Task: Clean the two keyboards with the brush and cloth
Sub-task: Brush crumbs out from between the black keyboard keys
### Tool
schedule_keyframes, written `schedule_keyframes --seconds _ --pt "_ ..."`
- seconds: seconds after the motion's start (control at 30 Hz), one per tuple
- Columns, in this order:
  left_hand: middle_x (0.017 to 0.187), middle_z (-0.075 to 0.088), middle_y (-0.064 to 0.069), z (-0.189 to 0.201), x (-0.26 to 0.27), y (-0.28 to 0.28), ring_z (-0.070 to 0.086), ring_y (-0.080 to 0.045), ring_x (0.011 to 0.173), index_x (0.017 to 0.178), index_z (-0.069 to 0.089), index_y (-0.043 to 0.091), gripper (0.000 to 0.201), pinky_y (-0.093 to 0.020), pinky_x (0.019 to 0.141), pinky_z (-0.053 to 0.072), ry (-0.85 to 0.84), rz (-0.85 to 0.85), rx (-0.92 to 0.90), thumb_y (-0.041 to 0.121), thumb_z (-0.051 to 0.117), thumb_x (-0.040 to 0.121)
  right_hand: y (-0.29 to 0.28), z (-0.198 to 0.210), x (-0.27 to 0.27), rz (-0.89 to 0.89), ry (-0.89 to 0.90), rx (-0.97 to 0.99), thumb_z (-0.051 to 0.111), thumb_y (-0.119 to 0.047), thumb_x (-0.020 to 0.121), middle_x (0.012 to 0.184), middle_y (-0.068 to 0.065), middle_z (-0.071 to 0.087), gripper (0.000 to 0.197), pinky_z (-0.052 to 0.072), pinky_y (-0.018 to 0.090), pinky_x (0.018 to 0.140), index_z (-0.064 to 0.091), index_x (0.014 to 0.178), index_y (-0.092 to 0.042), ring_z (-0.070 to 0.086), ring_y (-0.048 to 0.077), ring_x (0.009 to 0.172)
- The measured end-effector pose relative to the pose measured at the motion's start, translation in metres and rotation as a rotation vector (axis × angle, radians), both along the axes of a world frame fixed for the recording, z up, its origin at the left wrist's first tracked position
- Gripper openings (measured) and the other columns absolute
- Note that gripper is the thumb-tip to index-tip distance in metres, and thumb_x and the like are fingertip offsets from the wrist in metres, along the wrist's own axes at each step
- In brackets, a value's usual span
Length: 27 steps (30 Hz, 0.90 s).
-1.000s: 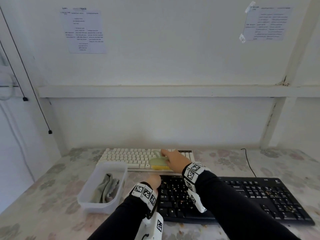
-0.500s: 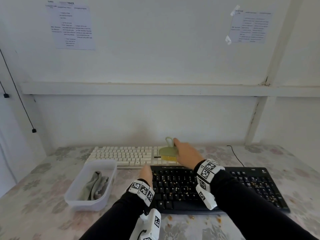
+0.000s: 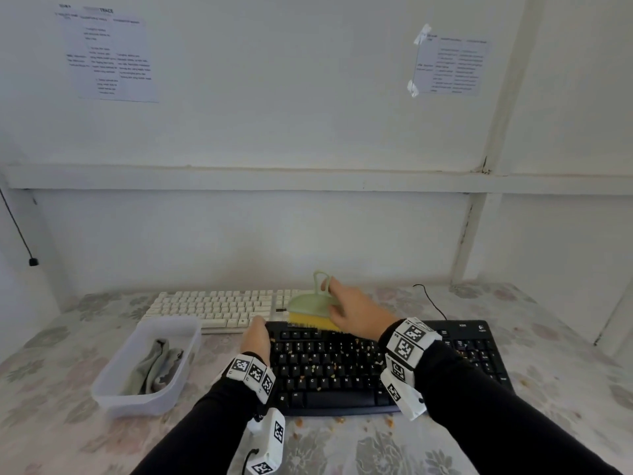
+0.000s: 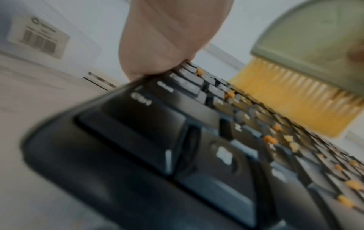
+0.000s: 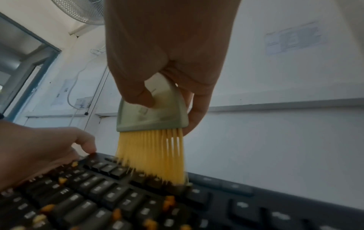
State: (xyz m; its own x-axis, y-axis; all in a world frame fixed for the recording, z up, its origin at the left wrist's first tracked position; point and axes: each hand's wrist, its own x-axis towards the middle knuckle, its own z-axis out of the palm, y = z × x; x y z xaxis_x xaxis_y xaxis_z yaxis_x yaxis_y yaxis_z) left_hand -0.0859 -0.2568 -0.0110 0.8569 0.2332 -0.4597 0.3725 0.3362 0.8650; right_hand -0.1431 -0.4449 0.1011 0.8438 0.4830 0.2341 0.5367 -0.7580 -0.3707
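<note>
Fingers (image 5: 138, 93) of the right hand (image 3: 356, 313) pinch the brush (image 5: 155, 115), bristles touching the black keyboard (image 3: 342, 371).

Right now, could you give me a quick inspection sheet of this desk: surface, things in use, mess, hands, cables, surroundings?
Surface: table under a floral cover.
Job's things: black keyboard nearest; white keyboard behind it; brush with yellow bristles on the black keyboard's top rows; cloth in a clear tub.
Clutter: orange crumbs on the black keys, some on the table in front.
Hands: right hand grips the brush; left hand holds the black keyboard's far left corner.
Cables: black cable behind the black keyboard.
Surroundings: white wall, two taped paper sheets.
</note>
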Motion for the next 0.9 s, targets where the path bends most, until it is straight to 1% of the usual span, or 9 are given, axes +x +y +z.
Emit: schedule_keyframes --seconds 0.1,0.27,0.33,0.43,0.47,0.6,0.73,0.83,0.9 --pt "0.076 0.041 -0.009 0.005 -0.009 0.001 0.042 -0.024 0.070 0.078 0.040 0.016 0.016 -0.035 0.061 0.036 -0.038 -0.016 0.010 0.032 0.043 0.081 -0.019 0.007 -0.003 -0.090 -0.020 -0.091 0.051 -0.008 0.087 0.077 0.000 0.050 0.034 0.028 0.011 0.045 0.043 0.120 -0.007 0.042 0.006 0.053" --pt "0.081 0.055 -0.013 0.010 -0.020 0.004 0.055 -0.028 0.078 0.087 0.055 0.010 0.025 -0.042 0.073 0.046 -0.046 -0.013 -0.007 0.033 0.046 0.082 -0.011 0.015 -0.006 -0.083 -0.096 0.040 0.052 -0.014 0.089 0.074 -0.002 0.051 0.028 0.030 0.012 0.045 0.045 0.113 -0.002 0.046 0.007 0.052" --pt "0.090 0.061 -0.015 -0.002 -0.010 0.011 0.060 -0.031 0.085 0.093 0.060 0.009 0.039 -0.046 0.081 0.049 -0.068 -0.017 -0.025 0.040 0.052 0.072 0.007 0.012 -0.007 -0.007 -0.089 0.067 0.050 -0.012 0.091 0.076 -0.003 0.053 0.025 0.031 0.010 0.046 0.044 0.114 -0.002 0.044 0.002 0.051" --pt "0.117 0.064 -0.017 -0.043 0.017 0.021 0.060 -0.034 0.109 0.111 0.064 0.005 0.076 -0.054 0.099 0.044 -0.073 -0.063 -0.010 0.048 0.065 0.049 0.032 0.001 -0.008 0.099 -0.024 0.006 0.045 -0.009 0.094 0.080 -0.002 0.052 0.029 0.032 0.008 0.044 0.040 0.122 -0.002 0.041 -0.001 0.050" --pt "0.117 0.064 -0.018 -0.052 0.023 0.022 0.059 -0.034 0.110 0.110 0.065 0.003 0.071 -0.053 0.100 0.044 -0.093 -0.042 0.004 0.046 0.062 0.054 0.037 -0.003 -0.009 0.119 -0.004 -0.018 0.045 -0.008 0.094 0.078 -0.002 0.051 0.033 0.033 0.007 0.042 0.038 0.125 -0.003 0.041 0.000 0.049" --pt "0.103 0.067 -0.018 -0.007 -0.018 0.008 0.063 -0.032 0.097 0.098 0.067 0.002 0.045 -0.045 0.095 0.046 -0.119 0.023 0.007 0.035 0.051 0.073 0.029 -0.005 -0.014 0.108 0.030 -0.109 0.044 -0.009 0.093 0.082 0.000 0.052 0.039 0.036 0.007 0.041 0.036 0.131 -0.005 0.041 -0.001 0.051" --pt "0.099 0.066 -0.016 0.012 -0.034 0.000 0.062 -0.032 0.095 0.101 0.066 0.004 0.035 -0.045 0.094 0.047 -0.086 0.060 -0.024 0.030 0.047 0.087 -0.005 0.003 -0.017 -0.003 0.002 -0.145 0.049 -0.011 0.089 0.094 0.006 0.062 0.043 0.044 0.016 0.053 0.040 0.131 -0.010 0.051 0.012 0.063" --pt "0.103 0.066 -0.016 0.015 -0.037 -0.001 0.062 -0.032 0.100 0.105 0.065 0.005 0.038 -0.047 0.098 0.047 -0.080 0.050 -0.056 0.032 0.045 0.089 -0.018 0.012 -0.020 -0.057 -0.062 -0.120 0.052 -0.011 0.087 0.084 0.003 0.058 0.040 0.032 0.011 0.047 0.044 0.126 -0.010 0.045 0.006 0.055" --pt "0.115 0.065 -0.016 0.003 -0.026 0.003 0.060 -0.033 0.109 0.113 0.064 0.003 0.053 -0.050 0.102 0.044 -0.107 0.087 -0.027 0.040 0.049 0.079 -0.014 0.016 -0.021 -0.041 -0.102 -0.051 0.051 -0.010 0.088 0.078 0.003 0.057 0.037 0.030 0.010 0.044 0.046 0.124 -0.008 0.041 0.000 0.050"
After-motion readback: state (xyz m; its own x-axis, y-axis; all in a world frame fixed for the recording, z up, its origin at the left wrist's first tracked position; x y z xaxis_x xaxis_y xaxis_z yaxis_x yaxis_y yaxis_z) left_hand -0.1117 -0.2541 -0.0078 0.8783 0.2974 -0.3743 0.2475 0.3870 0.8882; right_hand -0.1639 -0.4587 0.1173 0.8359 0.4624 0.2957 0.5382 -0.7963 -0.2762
